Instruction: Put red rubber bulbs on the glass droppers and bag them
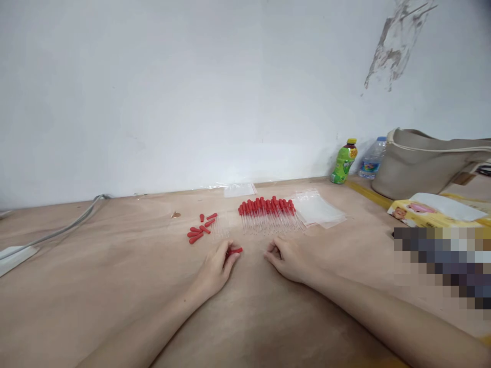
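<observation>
My left hand (219,266) is closed around a red rubber dropper bulb (237,251), whose narrow end points toward my right hand (286,258). The fingers of my right hand are pinched together; whatever thin, clear thing may be between them is too faint to make out. Beyond my left hand lie several loose red bulbs (195,234) beside a few clear glass tubes (220,226). Past the gap between my hands, a row of droppers (268,212) lies side by side, red bulbs toward the wall and clear tubes toward me.
Clear plastic bags (318,207) lie right of the droppers, with another bag (240,190) by the wall. At the back right stand a green bottle (342,162), a water bottle (372,159) and a grey bag (425,166). A yellow tissue pack (422,213) lies nearer. A cable (72,225) crosses the left.
</observation>
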A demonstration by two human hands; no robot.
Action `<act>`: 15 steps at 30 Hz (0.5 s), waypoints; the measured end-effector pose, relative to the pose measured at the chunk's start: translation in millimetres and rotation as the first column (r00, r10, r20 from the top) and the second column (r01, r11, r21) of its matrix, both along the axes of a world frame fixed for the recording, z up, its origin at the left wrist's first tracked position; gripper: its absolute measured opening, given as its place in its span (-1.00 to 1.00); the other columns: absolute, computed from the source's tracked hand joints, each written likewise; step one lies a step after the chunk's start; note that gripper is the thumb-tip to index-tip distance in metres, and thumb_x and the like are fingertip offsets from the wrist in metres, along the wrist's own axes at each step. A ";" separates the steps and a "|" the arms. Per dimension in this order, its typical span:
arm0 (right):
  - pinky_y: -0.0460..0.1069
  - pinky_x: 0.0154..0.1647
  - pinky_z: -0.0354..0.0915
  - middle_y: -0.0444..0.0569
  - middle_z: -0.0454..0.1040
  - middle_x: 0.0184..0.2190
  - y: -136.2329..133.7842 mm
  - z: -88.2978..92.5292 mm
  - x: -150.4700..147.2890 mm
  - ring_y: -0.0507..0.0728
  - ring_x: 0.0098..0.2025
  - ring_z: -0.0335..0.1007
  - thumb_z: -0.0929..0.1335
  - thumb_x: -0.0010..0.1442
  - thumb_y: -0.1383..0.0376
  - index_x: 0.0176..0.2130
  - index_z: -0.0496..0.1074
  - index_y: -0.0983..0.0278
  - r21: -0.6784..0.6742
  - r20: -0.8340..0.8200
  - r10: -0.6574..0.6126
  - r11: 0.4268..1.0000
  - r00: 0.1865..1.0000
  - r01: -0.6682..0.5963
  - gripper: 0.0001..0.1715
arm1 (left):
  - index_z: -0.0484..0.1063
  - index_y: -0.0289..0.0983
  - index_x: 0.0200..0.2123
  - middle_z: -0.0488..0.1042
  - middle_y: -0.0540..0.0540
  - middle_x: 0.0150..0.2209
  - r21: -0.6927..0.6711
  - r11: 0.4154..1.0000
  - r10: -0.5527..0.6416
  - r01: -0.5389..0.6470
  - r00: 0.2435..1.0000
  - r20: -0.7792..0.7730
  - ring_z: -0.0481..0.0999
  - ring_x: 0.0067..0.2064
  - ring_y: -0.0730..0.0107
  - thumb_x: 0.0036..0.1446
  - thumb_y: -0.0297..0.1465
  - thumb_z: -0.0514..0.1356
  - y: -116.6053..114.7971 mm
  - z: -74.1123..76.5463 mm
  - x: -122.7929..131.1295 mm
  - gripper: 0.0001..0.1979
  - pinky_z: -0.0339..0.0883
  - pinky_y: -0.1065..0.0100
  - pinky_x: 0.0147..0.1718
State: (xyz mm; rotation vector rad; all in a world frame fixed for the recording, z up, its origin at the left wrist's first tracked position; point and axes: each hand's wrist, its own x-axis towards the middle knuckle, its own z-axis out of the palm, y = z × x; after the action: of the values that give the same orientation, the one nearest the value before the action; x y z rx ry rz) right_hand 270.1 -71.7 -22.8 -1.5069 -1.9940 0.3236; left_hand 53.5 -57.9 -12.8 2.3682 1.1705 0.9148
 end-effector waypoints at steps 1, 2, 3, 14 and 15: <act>-0.06 -0.38 0.14 -0.07 0.36 -0.45 -0.6 -0.2 -0.2 0.06 -0.37 0.24 0.28 0.06 0.28 -0.46 0.29 0.28 0.017 0.017 0.006 1.000 1.000 -0.006 -0.88 | 0.23 -0.25 -0.14 0.37 -0.07 -0.27 -0.011 1.000 0.002 -0.002 1.000 0.019 0.38 -0.24 0.36 0.17 -0.38 -0.02 -0.3 -0.5 0.2 -0.82 0.27 0.32 -0.26; -0.05 -0.37 0.14 -0.06 0.36 -0.45 -1.2 -0.5 -0.2 0.07 -0.36 0.24 0.27 0.07 0.29 -0.47 0.28 0.28 0.033 0.027 0.008 0.999 1.000 -0.009 -0.88 | 0.23 -0.24 -0.12 0.36 -0.08 -0.25 -0.017 1.000 -0.006 0.006 1.000 0.029 0.37 -0.22 0.35 0.17 -0.38 -0.02 -0.7 -0.4 0.4 -0.79 0.26 0.32 -0.23; -0.05 -0.36 0.14 -0.06 0.36 -0.45 -1.7 -0.7 0.1 0.07 -0.36 0.24 0.25 0.08 0.29 -0.48 0.28 0.28 0.048 0.027 0.004 0.999 1.000 -0.005 -0.87 | 0.26 -0.24 -0.12 0.35 -0.09 -0.24 -0.021 1.000 -0.019 0.020 0.999 0.030 0.37 -0.20 0.35 0.17 -0.38 -0.02 -1.3 0.3 0.7 -0.79 0.26 0.32 -0.21; -0.05 -0.33 0.19 -0.08 0.40 -0.40 -10.1 10.3 -9.0 0.04 -0.35 0.29 0.17 0.17 0.31 -0.32 0.28 0.26 0.138 -0.170 0.214 0.972 0.962 -0.192 -0.87 | 0.33 -0.30 -0.34 0.37 -0.03 -0.40 -0.129 0.989 -0.056 0.066 0.995 0.080 0.35 -0.35 0.42 0.17 -0.31 -0.03 -7.4 8.3 9.9 -0.79 0.22 0.43 -0.37; -0.04 -0.31 0.18 -0.08 0.40 -0.39 -10.9 10.6 -9.7 0.04 -0.35 0.29 0.17 0.17 0.32 -0.30 0.29 0.26 0.145 -0.158 0.228 0.968 0.961 -0.206 -0.86 | 0.33 -0.30 -0.33 0.37 -0.02 -0.41 -0.145 0.987 -0.053 0.066 0.994 0.091 0.35 -0.36 0.43 0.17 -0.31 -0.03 -7.5 7.7 10.0 -0.78 0.21 0.44 -0.39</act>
State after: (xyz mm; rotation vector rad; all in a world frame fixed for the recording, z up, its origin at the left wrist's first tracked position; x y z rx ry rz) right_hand 260.4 -82.7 -12.1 -1.1425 -2.0031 0.3965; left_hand 63.5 -65.4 -5.1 2.2108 1.0894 0.8703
